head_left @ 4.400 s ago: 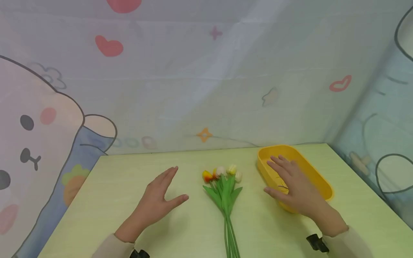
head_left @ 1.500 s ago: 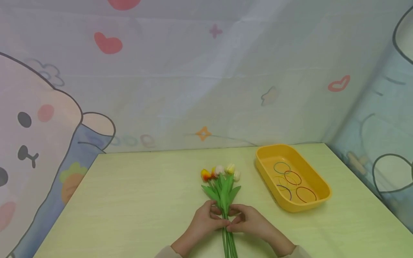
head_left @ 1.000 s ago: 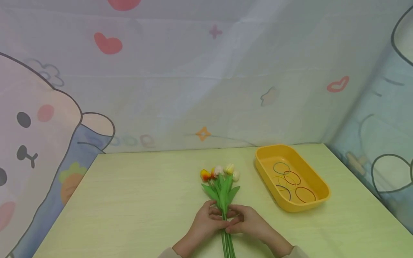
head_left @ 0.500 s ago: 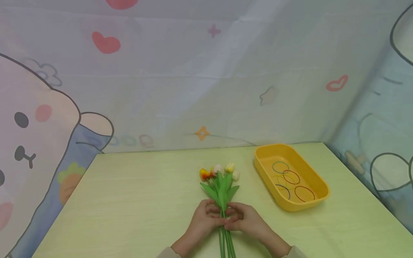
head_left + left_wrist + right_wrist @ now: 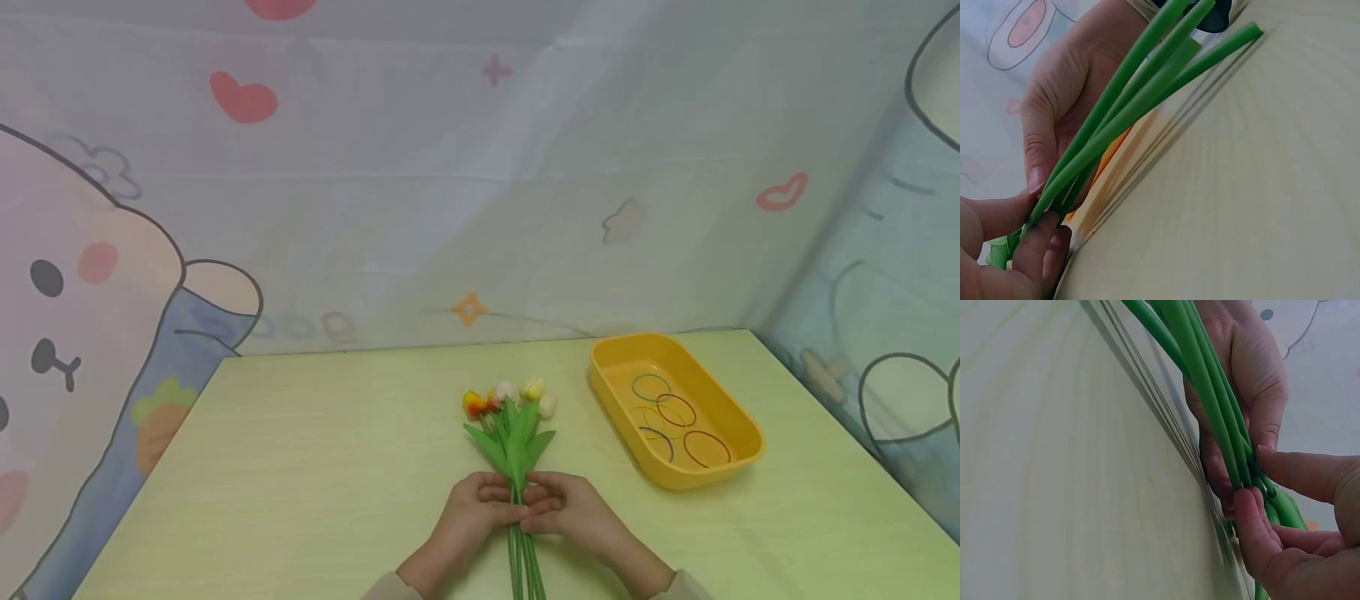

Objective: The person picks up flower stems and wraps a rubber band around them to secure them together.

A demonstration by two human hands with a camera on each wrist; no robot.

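A bunch of tulips (image 5: 517,442), with orange-red, pink-white and pale yellow heads, lies at the middle of the table with its stems toward me. My left hand (image 5: 474,518) holds the stems from the left, just below the leaves. From the right, my right hand (image 5: 576,515) grips them at the same height, and the two thumbs nearly meet over the bunch. In the left wrist view the green stems (image 5: 1116,119) fan out past the fingers, their cut ends a little above the tabletop. The right wrist view shows thumb and fingers curled round the stems (image 5: 1210,394).
A yellow tray (image 5: 607,387) stands at the back right of the pale table (image 5: 300,467). Several thin coloured rubber bands (image 5: 707,448) lie inside it. A printed cloth (image 5: 390,208) hangs behind the table.
Both hands were apart and open above the table at first; they came together on the tulip stems. Over the last second they have barely moved, while the view shifted slightly.
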